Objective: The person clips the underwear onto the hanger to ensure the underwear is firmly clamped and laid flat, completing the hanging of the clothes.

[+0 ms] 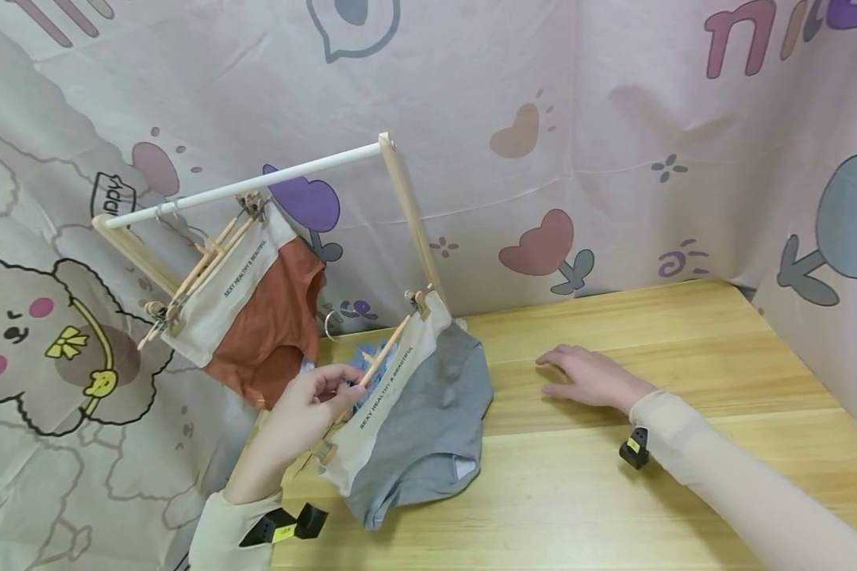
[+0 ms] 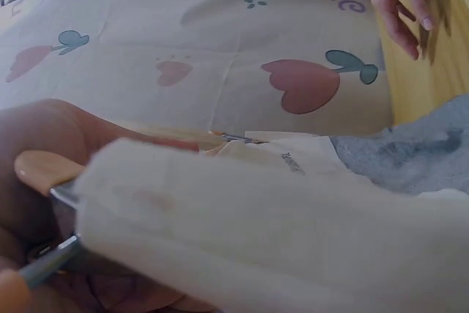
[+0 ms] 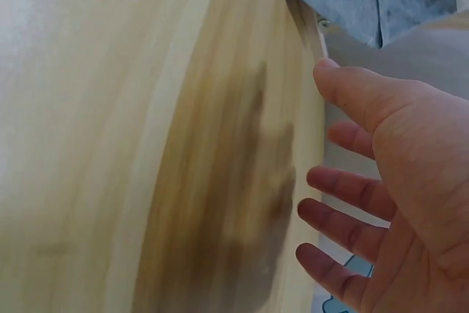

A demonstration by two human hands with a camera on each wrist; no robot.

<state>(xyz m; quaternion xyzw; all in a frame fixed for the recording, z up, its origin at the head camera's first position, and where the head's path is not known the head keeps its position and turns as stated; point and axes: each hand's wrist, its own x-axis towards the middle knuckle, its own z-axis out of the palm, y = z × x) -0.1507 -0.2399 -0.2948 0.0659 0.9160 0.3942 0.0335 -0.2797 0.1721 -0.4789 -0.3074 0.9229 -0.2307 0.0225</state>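
My left hand [image 1: 314, 404] pinches the wooden bar of a clip hanger [image 1: 386, 354] in the head view. A pair of grey briefs [image 1: 436, 412] with a cream lettered waistband hangs from its clips, one clip at each end. The left wrist view shows the cream waistband [image 2: 220, 218] large and blurred in front of the fingers, with the grey cloth behind. Over the table to the right is my right hand [image 1: 596, 379], its fingers loosely extended and holding nothing. In the right wrist view the right hand [image 3: 410, 181] casts a shadow on the wood.
A small rack with a white rail [image 1: 257, 182] and wooden posts stands at the left. From it hangs another clip hanger with rust-orange briefs [image 1: 267, 325]. Blue patterned cloth [image 1: 364, 365] shows behind the grey briefs. A printed curtain [image 1: 457, 95] backs the wooden table [image 1: 578, 492].
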